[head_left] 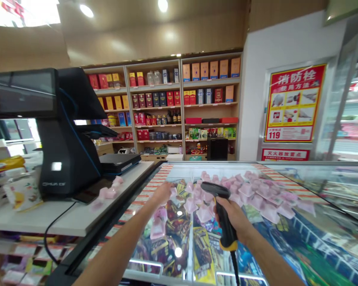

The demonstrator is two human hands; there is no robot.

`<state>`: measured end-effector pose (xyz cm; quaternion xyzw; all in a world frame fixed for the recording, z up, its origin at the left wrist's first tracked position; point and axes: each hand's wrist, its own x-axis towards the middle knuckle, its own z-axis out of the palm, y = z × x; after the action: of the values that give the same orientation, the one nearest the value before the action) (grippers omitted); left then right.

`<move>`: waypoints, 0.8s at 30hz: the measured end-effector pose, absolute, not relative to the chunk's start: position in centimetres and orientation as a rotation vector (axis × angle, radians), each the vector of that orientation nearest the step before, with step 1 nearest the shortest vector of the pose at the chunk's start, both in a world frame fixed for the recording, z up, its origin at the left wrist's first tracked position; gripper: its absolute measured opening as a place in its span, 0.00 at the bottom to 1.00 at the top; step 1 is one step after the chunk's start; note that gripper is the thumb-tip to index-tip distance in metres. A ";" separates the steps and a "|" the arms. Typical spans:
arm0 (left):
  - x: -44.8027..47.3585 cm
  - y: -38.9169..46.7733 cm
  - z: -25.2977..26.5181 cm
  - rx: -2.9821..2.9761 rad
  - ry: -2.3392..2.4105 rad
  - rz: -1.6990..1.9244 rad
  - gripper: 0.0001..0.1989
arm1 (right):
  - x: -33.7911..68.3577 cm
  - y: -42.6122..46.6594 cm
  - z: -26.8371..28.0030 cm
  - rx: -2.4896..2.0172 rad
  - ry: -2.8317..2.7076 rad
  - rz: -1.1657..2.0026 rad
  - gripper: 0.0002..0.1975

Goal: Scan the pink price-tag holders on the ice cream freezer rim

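My right hand [231, 214] is wrapped round the grip of a black and yellow handheld barcode scanner [225, 222], its head pointing left and its cable hanging down. My left hand [163, 193] reaches forward over the glass freezer top [179, 248], beside a pale pink piece [173, 195] at its fingertips. Blur hides whether its fingers grip that piece. A heap of small pale pink plastic pieces [250, 190] lies spread across the glass beyond the scanner. Nearer my left forearm, another pink piece [158, 226] rests apart from the heap.
A black point-of-sale terminal [68, 147] stands on the white counter [101, 216] at left, near several pink pieces [110, 192]. Packaged goods show beneath the glass. Shelves of boxes and bottles [158, 99] line the back wall. A red and yellow fire-hydrant poster [295, 103] hangs at right.
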<state>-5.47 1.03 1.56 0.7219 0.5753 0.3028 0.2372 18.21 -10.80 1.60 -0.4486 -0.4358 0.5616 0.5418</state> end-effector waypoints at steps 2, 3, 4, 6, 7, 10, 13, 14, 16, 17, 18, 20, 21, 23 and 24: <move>-4.9 0.4 2.1 1.802 1.494 0.961 0.13 | 18.0 -11.6 2.0 -1.067 -1.076 1.330 0.15; -4.5 0.1 2.4 1.715 1.434 1.011 0.13 | 17.8 -12.1 2.3 -1.061 -1.087 1.329 0.16; -4.1 -0.3 2.6 1.632 1.367 1.053 0.13 | 17.7 -12.6 2.5 -1.049 -1.088 1.333 0.16; -3.2 -1.2 2.8 1.489 1.223 1.120 0.12 | 17.6 -13.6 2.9 -1.011 -1.066 1.357 0.15; -2.7 -1.6 2.8 1.429 1.155 1.148 0.11 | 17.6 -14.1 3.1 -0.991 -1.049 1.372 0.15; -1.3 -2.5 2.5 1.294 0.997 1.201 0.08 | 17.8 -15.6 3.2 -0.947 -1.012 1.423 0.15; -0.1 -3.0 2.0 1.229 0.916 1.212 0.06 | 18.5 -16.8 3.2 -0.903 -0.994 1.454 0.14; 0.3 -3.2 1.8 1.223 0.907 1.209 0.06 | 18.7 -17.2 3.3 -0.903 -0.999 1.450 0.14; 1.0 -3.5 1.5 1.230 0.919 1.201 0.08 | 19.2 -17.7 3.4 -0.934 -1.021 1.428 0.14; 1.3 -3.6 1.4 1.242 0.939 1.199 0.09 | 19.5 -17.9 3.4 -0.953 -1.029 1.415 0.14; 1.6 -3.7 1.3 1.259 0.966 1.198 0.10 | 19.7 -18.0 3.5 -0.968 -1.033 1.402 0.14; 2.1 -3.9 1.1 1.305 1.050 1.212 0.12 | 20.4 -18.1 3.5 -0.998 -1.033 1.375 0.14; 2.2 -4.0 1.0 1.333 1.106 1.229 0.12 | 20.8 -18.1 3.5 -1.020 -1.034 1.352 0.14; 2.4 -4.4 0.7 1.404 1.243 1.284 0.14 | 21.7 -17.8 3.4 -1.073 -1.036 1.283 0.15; 2.4 -4.6 0.4 1.448 1.316 1.317 0.15 | 22.1 -17.7 3.3 -1.098 -1.034 1.248 0.15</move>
<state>2.44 -4.60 0.39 0.5676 0.5157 0.5161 0.3816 22.13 -17.67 3.32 -0.4656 -0.4382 0.5289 0.5581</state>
